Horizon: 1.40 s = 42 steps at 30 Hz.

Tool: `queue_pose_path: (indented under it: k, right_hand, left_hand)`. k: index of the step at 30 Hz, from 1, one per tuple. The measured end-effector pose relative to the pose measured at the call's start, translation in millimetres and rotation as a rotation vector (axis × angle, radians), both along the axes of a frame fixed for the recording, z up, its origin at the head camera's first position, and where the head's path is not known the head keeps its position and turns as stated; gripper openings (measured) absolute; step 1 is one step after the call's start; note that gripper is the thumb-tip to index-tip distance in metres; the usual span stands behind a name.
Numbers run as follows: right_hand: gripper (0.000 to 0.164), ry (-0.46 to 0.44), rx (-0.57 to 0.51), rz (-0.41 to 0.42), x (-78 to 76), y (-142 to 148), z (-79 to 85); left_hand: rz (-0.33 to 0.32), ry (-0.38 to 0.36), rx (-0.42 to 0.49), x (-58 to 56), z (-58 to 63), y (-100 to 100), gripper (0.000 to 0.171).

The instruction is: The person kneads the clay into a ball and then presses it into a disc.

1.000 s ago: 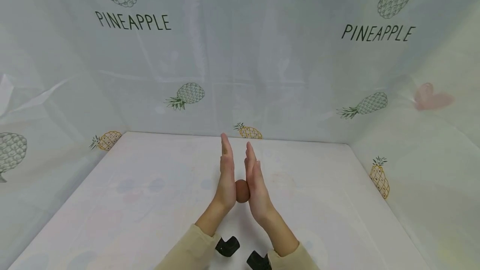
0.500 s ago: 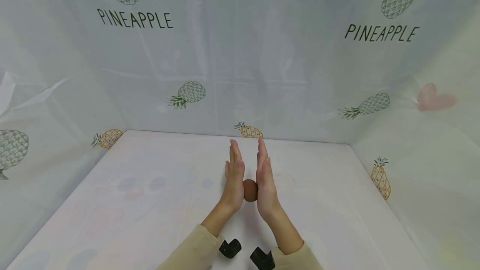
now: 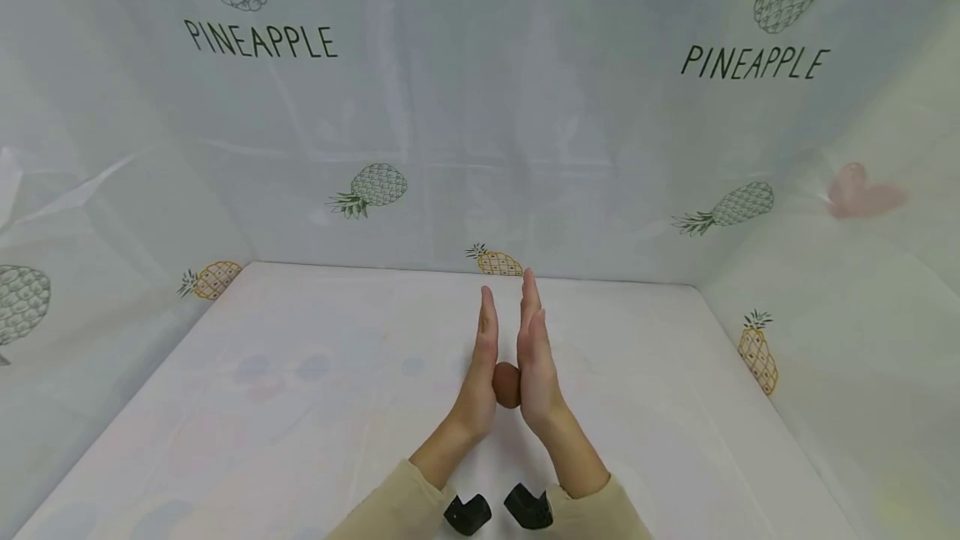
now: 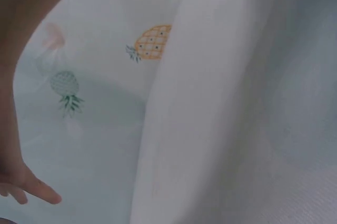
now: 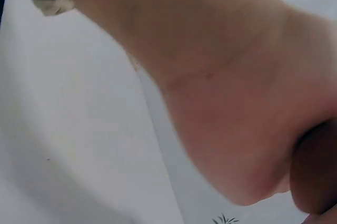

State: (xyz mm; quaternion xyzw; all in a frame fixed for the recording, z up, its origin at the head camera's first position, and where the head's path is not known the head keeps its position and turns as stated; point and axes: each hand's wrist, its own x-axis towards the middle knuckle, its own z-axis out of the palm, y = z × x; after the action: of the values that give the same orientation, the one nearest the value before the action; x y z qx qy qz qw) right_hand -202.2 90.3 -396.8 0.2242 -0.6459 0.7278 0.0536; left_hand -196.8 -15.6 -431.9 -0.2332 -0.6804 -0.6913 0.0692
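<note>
A smooth brown ball (image 3: 507, 385), clay-like in look, sits between my two upright palms over the table. My left hand (image 3: 477, 386) presses it from the left with straight fingers pointing forward. From the other side my right hand (image 3: 538, 373) lies flat against it, its fingertips reaching slightly farther forward than the left ones. In the right wrist view the ball (image 5: 316, 168) shows dark at the right edge, against the heel of the hand (image 5: 231, 124). Only part of a hand appears along the left wrist view's left edge, and the ball is out of sight there.
The white table (image 3: 315, 432) carries faint coloured spots. Behind it and at both sides hang pale sheets (image 3: 480, 107) printed with pineapples. Black wrist devices (image 3: 468, 515) protrude inward beside the beige sleeves (image 3: 397, 507).
Both hands have shifted right with the ball between them. The left hand has slid back against the right, which has moved forward, while the palms stay pressed on the ball.
</note>
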Motion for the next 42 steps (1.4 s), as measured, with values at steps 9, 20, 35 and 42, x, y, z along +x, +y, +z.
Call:
queue_pose_path:
  k: [9, 20, 35, 42]
  right_hand:
    - [0.063, -0.017, -0.027, 0.018, -1.3, -2.1, -5.1]
    - [0.066, -0.062, 0.089, 0.125, 3.7, -16.5, -12.4]
    - [0.064, -0.103, 0.062, 0.195, 13.9, -28.3, -10.6]
    - [0.065, -0.045, 0.072, 0.153, 17.4, -27.6, -4.8]
  left_hand:
    - [-0.068, 0.024, 0.132, 11.3, 19.3, -0.9, 0.075]
    - [0.078, 0.074, 0.223, 5.8, 32.5, -17.6, 0.077]
    - [0.375, 0.012, 0.226, -9.0, 34.2, -35.2, 0.066]
    - [0.471, -0.014, 0.090, -17.6, 22.4, -37.2, 0.064]
